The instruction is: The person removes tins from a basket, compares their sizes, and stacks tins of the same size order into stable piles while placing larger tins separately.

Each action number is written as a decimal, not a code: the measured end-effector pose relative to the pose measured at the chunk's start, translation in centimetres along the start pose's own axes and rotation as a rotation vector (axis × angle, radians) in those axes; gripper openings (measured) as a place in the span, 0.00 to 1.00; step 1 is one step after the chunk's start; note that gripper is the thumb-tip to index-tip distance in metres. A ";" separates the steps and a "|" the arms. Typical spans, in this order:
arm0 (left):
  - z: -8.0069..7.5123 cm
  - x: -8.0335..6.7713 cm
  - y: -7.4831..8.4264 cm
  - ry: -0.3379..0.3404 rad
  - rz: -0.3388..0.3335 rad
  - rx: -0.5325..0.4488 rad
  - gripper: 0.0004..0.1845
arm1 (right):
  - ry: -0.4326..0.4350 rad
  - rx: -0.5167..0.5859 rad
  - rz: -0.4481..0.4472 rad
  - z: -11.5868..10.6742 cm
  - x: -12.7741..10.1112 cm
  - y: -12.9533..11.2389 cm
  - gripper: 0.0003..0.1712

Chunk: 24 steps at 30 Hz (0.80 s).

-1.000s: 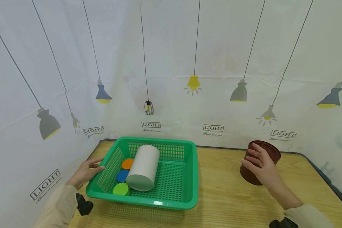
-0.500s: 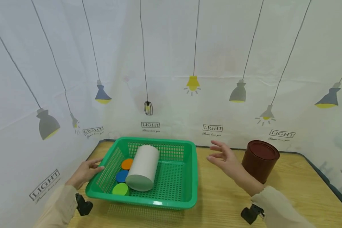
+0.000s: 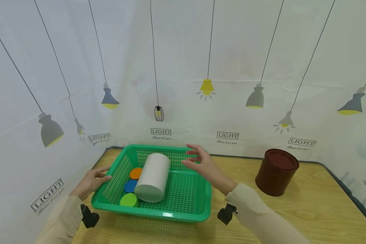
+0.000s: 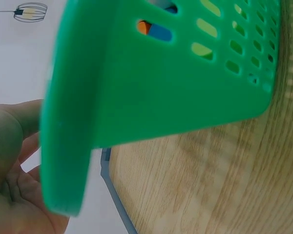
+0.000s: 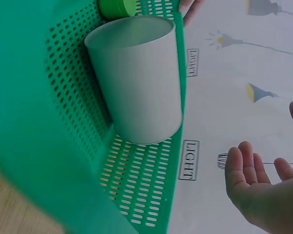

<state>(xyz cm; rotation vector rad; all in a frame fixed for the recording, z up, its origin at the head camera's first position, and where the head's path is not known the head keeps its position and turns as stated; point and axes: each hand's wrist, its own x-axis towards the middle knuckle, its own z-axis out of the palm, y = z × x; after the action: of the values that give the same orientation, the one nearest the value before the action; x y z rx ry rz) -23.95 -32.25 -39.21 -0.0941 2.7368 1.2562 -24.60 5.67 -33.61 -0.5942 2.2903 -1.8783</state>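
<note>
A green plastic basket (image 3: 158,217) stands on the left of the table. My left hand (image 3: 91,181) holds its left rim, the fingertips reaching over the edge; in the left wrist view the rim hides part of the fingers (image 4: 31,114). Inside lies a white cylinder (image 3: 154,176), tilted on its side. Orange (image 3: 136,173), blue (image 3: 130,186) and lime-green (image 3: 129,200) round pieces sit along its left. My right hand (image 3: 205,166) hovers over the basket's far right corner, fingers spread and loosely bent around nothing. In the right wrist view the right hand (image 5: 263,190) appears beyond the cylinder.
A dark brown lidded can (image 3: 276,173) stands upright on the right of the wooden table (image 3: 317,206). A white curtain (image 3: 183,61) printed with lamps hangs close behind the table and along its sides.
My right hand has moved left from the brown can to above the basket's right side. The can stays standing on the right. My left hand has kept its place on the rim.
</note>
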 end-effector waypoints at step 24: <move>-0.2 0.0 0.2 -0.009 -0.012 0.009 0.30 | 0.010 0.018 0.315 6.1 7.1 5.2 0.36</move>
<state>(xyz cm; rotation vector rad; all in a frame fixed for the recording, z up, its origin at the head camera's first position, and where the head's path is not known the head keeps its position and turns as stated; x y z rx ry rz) -23.98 -32.27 -38.93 -0.1028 2.7297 1.2382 -30.18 -1.75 -38.93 -0.2044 2.2150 -1.7509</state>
